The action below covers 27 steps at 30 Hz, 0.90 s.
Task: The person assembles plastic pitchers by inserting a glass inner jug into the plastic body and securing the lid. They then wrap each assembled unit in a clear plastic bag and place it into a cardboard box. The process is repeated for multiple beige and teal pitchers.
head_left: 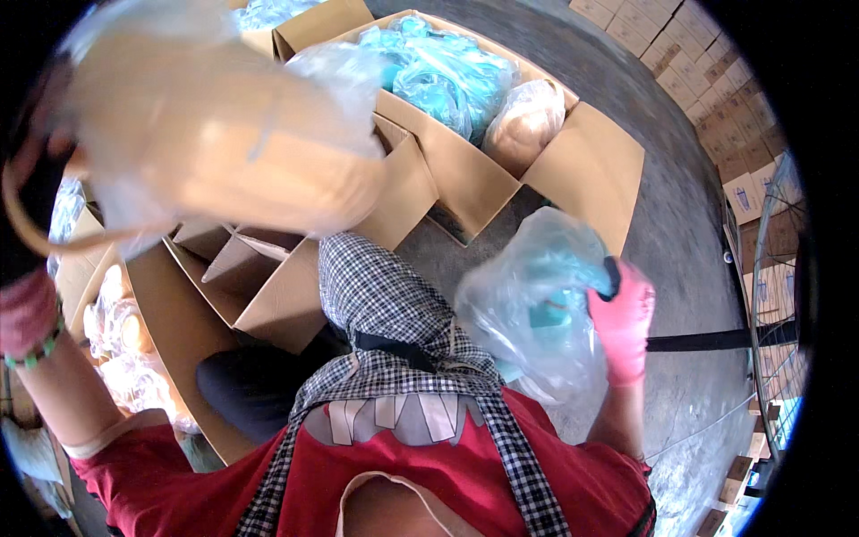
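Note:
My left hand (40,166), dark and blurred at the left edge, is closed on a large tan item in clear plastic (242,134). A tan strap or handle (98,240) curves out beneath it; motion smears the item, so its kind is unclear. In a pink glove, my right hand (620,309) grips a teal item in a clear plastic bag (541,300), held off to the right of my lap. An opened divided carton (277,286) stands before me, partly hidden by the tan item.
Beyond it, an open carton (465,183) holds teal bagged items (447,80) and one tan bagged item (523,130). More tan bagged items (125,322) lie in a carton at left. Stacked cartons (698,72) line the far right, near a wire-mesh frame (774,268).

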Motion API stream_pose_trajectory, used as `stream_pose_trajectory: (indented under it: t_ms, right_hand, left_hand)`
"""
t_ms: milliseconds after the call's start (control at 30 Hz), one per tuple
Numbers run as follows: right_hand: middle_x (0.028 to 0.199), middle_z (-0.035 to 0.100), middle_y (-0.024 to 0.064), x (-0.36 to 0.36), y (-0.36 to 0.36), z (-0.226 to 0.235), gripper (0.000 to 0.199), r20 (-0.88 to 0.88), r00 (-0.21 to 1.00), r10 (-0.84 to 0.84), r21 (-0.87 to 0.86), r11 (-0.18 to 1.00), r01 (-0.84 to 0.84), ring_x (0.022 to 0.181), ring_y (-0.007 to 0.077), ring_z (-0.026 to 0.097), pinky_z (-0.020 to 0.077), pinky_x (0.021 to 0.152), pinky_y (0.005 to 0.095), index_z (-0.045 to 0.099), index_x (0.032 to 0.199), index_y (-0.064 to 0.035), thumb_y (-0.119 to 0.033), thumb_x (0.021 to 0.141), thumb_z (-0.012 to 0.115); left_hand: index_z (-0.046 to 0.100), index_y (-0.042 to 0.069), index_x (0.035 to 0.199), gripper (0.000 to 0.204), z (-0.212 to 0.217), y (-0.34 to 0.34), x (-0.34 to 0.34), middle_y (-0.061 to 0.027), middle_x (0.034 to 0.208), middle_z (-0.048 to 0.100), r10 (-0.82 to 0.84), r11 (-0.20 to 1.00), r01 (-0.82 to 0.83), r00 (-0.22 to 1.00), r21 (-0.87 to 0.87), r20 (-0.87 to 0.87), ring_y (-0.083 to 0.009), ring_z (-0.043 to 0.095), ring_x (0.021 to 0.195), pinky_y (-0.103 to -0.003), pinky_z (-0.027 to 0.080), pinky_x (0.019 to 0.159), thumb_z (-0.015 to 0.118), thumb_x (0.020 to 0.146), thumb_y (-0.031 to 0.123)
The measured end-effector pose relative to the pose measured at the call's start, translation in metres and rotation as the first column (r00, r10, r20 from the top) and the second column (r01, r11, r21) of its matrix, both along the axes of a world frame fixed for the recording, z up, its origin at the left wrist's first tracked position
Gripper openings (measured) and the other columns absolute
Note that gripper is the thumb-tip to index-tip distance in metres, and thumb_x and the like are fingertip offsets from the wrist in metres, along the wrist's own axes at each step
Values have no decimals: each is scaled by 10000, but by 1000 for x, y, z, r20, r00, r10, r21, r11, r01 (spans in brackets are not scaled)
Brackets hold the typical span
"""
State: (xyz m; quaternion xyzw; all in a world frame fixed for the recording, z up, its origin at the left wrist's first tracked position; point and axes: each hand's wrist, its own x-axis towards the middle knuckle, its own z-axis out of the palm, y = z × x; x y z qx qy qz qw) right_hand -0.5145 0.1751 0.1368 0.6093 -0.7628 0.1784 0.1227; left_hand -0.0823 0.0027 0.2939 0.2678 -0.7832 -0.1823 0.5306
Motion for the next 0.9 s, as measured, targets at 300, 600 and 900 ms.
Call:
stream_pose_trajectory:
  t_ms: [300,600,900]
  right_hand:
    - [839,587,174,-29,-4,-116,330,215,976,-20,244,969,-34,817,335,553,442,725,385,574,909,9,-107,603,621]
    - [827,565,179,-31,-16,-124,323,443,891,-101,287,957,-35,797,349,540,435,689,406,557,881,-14,-117,586,636]
    - [799,567,143,-12,-38,-130,286,343,939,1,275,956,-102,774,324,537,403,714,392,548,826,-37,-142,577,642]
  left_hand:
    - [492,-17,1046,301,-23,-111,-169,-98,898,563,-440,838,413,898,-357,7,-191,563,784,-293,484,721,553,765,69]
    - [563,-17,960,390,-102,-153,-321,-81,776,582,-392,891,375,920,255,15,-154,551,642,-280,443,575,598,759,316]
    - [534,-30,958,352,-224,-165,-428,-153,791,596,-560,707,440,827,554,58,-254,573,723,-329,449,660,563,698,205]
